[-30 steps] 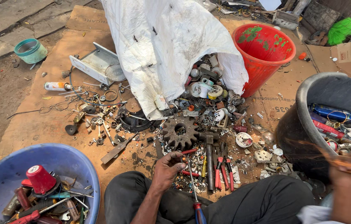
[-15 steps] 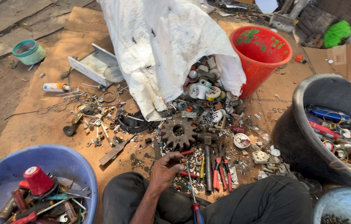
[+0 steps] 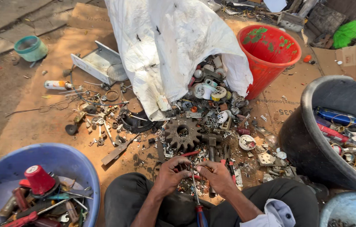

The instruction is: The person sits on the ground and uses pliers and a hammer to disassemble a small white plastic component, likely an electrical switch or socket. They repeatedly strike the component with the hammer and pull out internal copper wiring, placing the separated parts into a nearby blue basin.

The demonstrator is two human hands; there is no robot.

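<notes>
I have both hands low at the near edge of the cardboard sheet point(image 3: 39, 126), close together over the scrap pile. My left hand point(image 3: 171, 170) has its fingers curled narrow around something small; I cannot tell what it pinches. My right hand point(image 3: 215, 174) is likewise curled in, fingertips almost meeting the left's, and whether it actually grips anything I cannot tell either. Between the two hands lies a screwdriver point(image 3: 198, 201) with a red and blue handle, its shaft pointing up toward the hands and its handle down between my knees.

Just beyond the hands sits a large rusty gear point(image 3: 182, 133), flat on the cardboard, with a hammer head point(image 3: 210, 143) just beside it. A white sack point(image 3: 173, 46) lies past the gear, spilling mixed metal parts toward me. A red bucket point(image 3: 270, 52) stands at the sack's right. A black tub point(image 3: 312, 134) of scrap is at the right edge, and a blue basin point(image 3: 1, 172) holding tools and a red cap sits at the near left corner.
</notes>
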